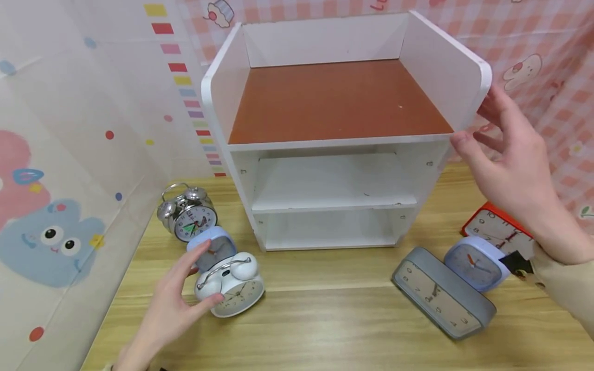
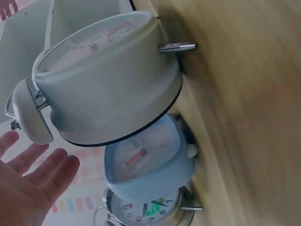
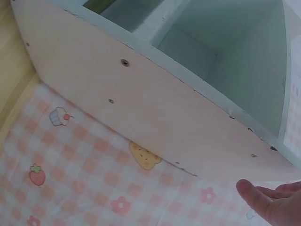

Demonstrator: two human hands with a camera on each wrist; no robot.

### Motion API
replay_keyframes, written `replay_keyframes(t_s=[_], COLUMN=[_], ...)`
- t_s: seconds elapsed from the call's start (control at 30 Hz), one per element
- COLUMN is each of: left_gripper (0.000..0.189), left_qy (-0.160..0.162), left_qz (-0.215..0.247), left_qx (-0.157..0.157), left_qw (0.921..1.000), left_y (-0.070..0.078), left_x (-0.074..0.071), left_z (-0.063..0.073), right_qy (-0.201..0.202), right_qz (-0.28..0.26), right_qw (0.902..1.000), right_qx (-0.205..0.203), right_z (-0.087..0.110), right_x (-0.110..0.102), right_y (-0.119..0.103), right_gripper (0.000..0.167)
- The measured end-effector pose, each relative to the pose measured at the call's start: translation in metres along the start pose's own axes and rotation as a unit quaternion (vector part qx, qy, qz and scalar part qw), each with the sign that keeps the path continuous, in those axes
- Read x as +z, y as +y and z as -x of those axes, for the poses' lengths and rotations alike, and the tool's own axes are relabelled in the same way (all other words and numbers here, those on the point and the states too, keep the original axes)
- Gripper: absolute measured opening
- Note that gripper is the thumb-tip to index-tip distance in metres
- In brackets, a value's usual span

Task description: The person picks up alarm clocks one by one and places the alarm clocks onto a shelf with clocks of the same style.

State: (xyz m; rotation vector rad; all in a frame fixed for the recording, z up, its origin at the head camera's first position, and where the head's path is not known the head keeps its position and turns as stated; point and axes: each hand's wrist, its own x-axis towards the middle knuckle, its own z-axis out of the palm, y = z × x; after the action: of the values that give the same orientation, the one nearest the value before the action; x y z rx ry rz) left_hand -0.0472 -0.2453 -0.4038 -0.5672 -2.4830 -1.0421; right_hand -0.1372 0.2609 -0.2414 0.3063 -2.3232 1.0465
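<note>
A white twin-bell alarm clock (image 1: 236, 291) stands on the wooden table at the left, facing front. My left hand (image 1: 169, 299) is spread beside it, thumb in front of the bells; in the left wrist view the fingers (image 2: 61, 174) are apart from its bell. Behind that clock sit a light blue clock (image 1: 218, 250) and a silver twin-bell alarm clock (image 1: 192, 219). My right hand (image 1: 520, 159) is at the right side panel of a white shelf (image 1: 445, 56), fingers spread and partly hidden behind it. Whether the fingertips touch the panel I cannot tell.
On the right of the table lie a grey rectangular clock (image 1: 441, 293), a lavender clock (image 1: 475, 263) and a red clock (image 1: 498, 229), partly under my right forearm. The shelf has a brown top (image 1: 334, 103) and two white levels below. Patterned cloth (image 1: 125, 77) hangs behind.
</note>
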Motion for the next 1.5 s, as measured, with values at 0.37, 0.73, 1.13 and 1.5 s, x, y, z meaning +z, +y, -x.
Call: replay_keyframes(t_s=[0.37,0.73,1.13,1.5], left_gripper=[0.101,0.098,0.095,0.089], left_qy=[-0.003,-0.015,-0.015,-0.012], left_qz=[-0.004,-0.019,-0.012,-0.006], left_qx=[-0.020,-0.036,-0.044,-0.035], left_qw=[0.9998,0.9990,0.9988,0.9993], left_y=[-0.004,-0.009,-0.013,-0.017], left_x=[0.005,0.008,0.014,0.019], left_z=[0.009,0.011,0.008,0.011], right_qy=[0.063,0.098,0.121,0.133], right_qz=[0.003,0.017,0.052,0.058], right_qw=[0.9980,0.9938,0.9883,0.9851], right_qx=[-0.011,-0.050,-0.077,-0.092], right_z=[-0.019,-0.027,-0.029,-0.032], right_x=[0.006,0.008,0.014,0.020], right_y=[-0.015,-0.017,-0.015,-0.016], right_gripper=[0.071,0.059,0.051,0.049])
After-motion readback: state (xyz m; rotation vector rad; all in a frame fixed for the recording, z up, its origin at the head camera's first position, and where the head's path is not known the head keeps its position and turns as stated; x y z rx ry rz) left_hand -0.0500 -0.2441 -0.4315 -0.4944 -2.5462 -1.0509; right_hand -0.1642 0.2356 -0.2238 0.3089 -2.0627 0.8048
